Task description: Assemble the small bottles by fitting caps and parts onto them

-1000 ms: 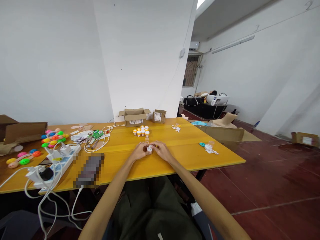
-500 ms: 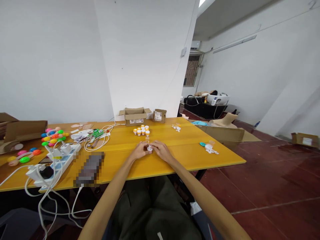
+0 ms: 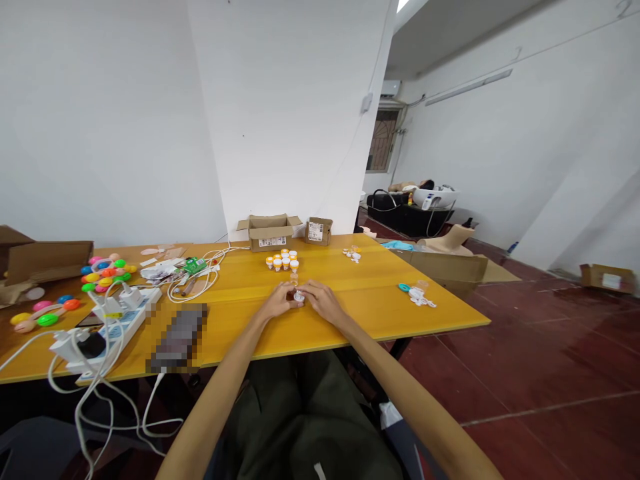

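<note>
- Left arm (image 3: 215, 393) stretches forward, bare, slanting inward!
- Right arm (image 3: 407, 393) mirrors it from the other side!
- Left hand (image 3: 276, 302) curls round, thumb and fingers in a pinch.
- Right hand (image 3: 324, 301), back uppermost, bends its fingers leftward, close to the left's; its exact grip is too small to read.

Fingers (image 3: 314, 287) partly hide a white piece (image 3: 299, 298) (too small to make out), and pixelation blurs the dark device (image 3: 180, 339).

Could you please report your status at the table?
Left hand gripping small white part. Right hand at it, grip unclear. Clear cup beyond, not blocking.
</note>
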`<state>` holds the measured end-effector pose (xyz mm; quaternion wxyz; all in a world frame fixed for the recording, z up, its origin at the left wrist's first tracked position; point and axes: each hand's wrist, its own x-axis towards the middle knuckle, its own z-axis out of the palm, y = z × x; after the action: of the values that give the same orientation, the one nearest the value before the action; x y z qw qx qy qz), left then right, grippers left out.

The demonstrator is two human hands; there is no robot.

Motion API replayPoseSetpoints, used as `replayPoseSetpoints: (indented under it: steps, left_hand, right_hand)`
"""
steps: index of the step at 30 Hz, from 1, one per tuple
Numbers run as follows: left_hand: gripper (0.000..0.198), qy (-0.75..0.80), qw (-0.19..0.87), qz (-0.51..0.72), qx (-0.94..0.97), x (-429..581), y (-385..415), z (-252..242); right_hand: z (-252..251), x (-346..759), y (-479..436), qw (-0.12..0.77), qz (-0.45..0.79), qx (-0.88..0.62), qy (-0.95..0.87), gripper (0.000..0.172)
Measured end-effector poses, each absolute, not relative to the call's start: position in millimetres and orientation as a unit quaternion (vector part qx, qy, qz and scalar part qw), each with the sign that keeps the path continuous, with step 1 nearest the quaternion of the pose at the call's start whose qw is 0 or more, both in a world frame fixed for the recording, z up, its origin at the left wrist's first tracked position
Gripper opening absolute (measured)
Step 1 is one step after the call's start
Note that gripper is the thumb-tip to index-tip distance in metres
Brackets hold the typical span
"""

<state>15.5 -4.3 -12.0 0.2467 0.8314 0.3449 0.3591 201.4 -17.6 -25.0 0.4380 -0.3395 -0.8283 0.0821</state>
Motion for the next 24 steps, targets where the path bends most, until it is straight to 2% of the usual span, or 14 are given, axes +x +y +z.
replayPoseSetpoints:
  steps: [10,24]
  left_hand:
    - [0.018,0.344,0.244,0.345,0.839,11.5,2.6,-20.3]
    - [0.016,0.35,0.239,0.335,0.841,13.3,-2.2,-14.2]
  right_hand:
    - [-27.5,201.7,-14.0,0.442,0.068,-0.319,-0.836,0.03]
    - [-24.4,201.0,-17.0,0.426,0.072,-0.339,-0.836,0.03]
